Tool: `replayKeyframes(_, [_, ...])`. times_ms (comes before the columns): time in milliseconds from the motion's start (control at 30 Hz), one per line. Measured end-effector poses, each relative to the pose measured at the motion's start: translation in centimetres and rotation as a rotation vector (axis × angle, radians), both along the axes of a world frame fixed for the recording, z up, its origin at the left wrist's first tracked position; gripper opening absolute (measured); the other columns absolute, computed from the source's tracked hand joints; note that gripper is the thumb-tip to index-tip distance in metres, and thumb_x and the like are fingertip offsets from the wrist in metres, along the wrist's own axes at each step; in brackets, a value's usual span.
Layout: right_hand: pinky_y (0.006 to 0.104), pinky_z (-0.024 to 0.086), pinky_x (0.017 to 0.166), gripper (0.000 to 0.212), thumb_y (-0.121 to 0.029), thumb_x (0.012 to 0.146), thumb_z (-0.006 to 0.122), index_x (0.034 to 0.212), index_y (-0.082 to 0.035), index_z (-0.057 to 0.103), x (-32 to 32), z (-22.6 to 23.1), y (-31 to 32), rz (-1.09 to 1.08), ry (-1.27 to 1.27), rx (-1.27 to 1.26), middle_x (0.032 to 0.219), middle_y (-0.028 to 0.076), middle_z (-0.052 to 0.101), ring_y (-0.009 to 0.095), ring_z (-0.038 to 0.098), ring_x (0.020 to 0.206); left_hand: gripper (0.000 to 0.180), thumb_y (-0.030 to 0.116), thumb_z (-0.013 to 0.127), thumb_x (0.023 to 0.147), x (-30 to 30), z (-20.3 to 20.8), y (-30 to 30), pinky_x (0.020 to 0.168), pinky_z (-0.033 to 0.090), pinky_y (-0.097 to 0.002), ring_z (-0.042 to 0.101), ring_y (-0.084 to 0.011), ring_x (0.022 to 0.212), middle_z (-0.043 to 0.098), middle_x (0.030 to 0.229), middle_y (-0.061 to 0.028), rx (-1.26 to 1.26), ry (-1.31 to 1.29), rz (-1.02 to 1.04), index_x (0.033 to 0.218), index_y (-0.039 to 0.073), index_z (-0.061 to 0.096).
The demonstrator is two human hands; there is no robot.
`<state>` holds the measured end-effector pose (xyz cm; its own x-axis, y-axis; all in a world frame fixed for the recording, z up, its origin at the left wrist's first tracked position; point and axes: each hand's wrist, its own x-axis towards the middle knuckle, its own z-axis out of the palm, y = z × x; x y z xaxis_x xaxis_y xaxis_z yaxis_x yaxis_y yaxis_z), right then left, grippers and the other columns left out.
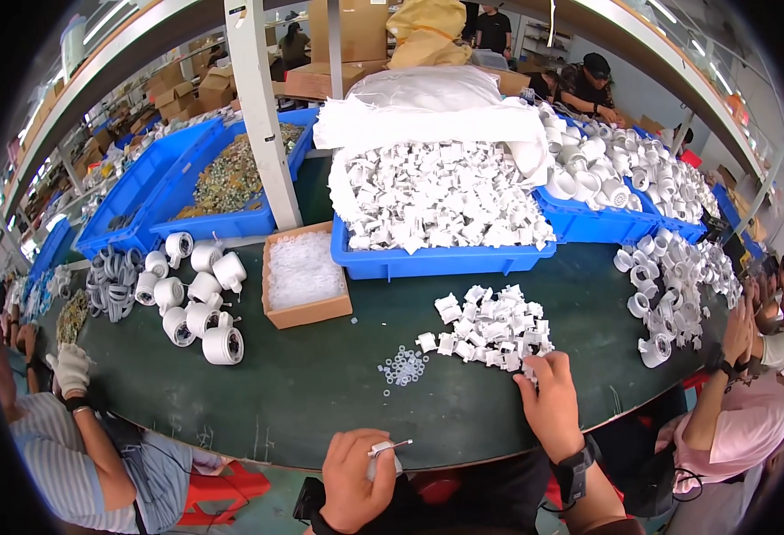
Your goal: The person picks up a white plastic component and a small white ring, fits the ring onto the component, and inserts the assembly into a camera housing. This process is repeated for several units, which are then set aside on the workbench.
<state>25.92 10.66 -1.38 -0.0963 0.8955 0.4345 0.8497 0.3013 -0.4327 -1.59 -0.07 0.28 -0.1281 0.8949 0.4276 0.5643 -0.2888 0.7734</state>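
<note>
Near the front edge of the table, my left hand (358,477) is closed around a small white plastic piece (385,459). A thin metal pin (398,445) lies across the top of this piece. My right hand (552,401) reaches to the near right edge of a loose pile of white plastic pieces (495,325). Its thumb and forefinger are bent around one piece at the pile's edge, partly hidden by the fingers. Left of the pile lies a small heap of translucent rings (404,366).
Behind the pile stands a blue bin (445,265) heaped with white pieces. A cardboard box (310,312) of clear small parts sits beside it. White round housings (222,345) stand at left, and white cup-shaped parts (655,348) at right. A metal post (263,116) rises behind. People sit on both sides.
</note>
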Motion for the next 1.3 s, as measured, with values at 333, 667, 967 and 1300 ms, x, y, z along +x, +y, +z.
replayKeyframes(333, [0.0272,0.051,0.074,0.035,-0.005,0.095,0.071,0.128,-0.001,0.064,0.2,0.8,1.5,0.170,0.457,-0.203,0.108,0.005,0.064,0.012,0.063,0.087,0.010,0.003,0.064,0.087,-0.1,-1.0,-0.5,0.077,0.049,-0.0388,0.062,-0.0329,0.085,0.070,0.102,-0.0133,0.055,0.038,-0.027,0.097,0.001,0.067])
replayKeyframes(667, [0.0311,0.054,0.095,0.026,0.004,0.100,0.059,0.126,0.002,0.063,-6.1,0.8,-2.9,0.429,1.159,-0.554,0.114,0.009,0.068,0.016,0.066,0.108,0.018,0.007,0.053,0.100,1.6,-0.8,1.2,0.091,0.050,-0.0350,0.065,-0.0258,0.104,0.068,0.121,-0.0200,-0.198,-0.270,-0.201,0.101,-0.004,0.068])
replayKeyframes(967, [0.0302,0.051,0.094,0.024,0.005,0.099,0.060,0.122,0.000,0.064,-9.2,0.6,-4.6,0.563,0.987,-0.616,0.117,0.007,0.061,0.014,0.060,0.108,0.023,0.013,0.049,0.106,1.6,-1.5,0.4,0.088,0.049,-0.0326,0.063,-0.0214,0.101,0.066,0.118,-0.0155,-0.267,-0.429,-0.292,0.106,-0.001,0.067])
replayKeyframes(1300, [0.0330,0.053,0.082,0.033,0.006,0.087,0.073,0.119,-0.004,0.069,-7.1,3.3,-2.4,0.906,0.412,-0.558,0.107,0.008,0.066,0.020,0.067,0.096,0.013,0.010,0.058,0.097,-1.6,-0.2,0.9,0.084,0.048,-0.0378,0.062,-0.0278,0.089,0.070,0.100,-0.0127,-0.290,-0.279,-0.471,0.098,0.001,0.067])
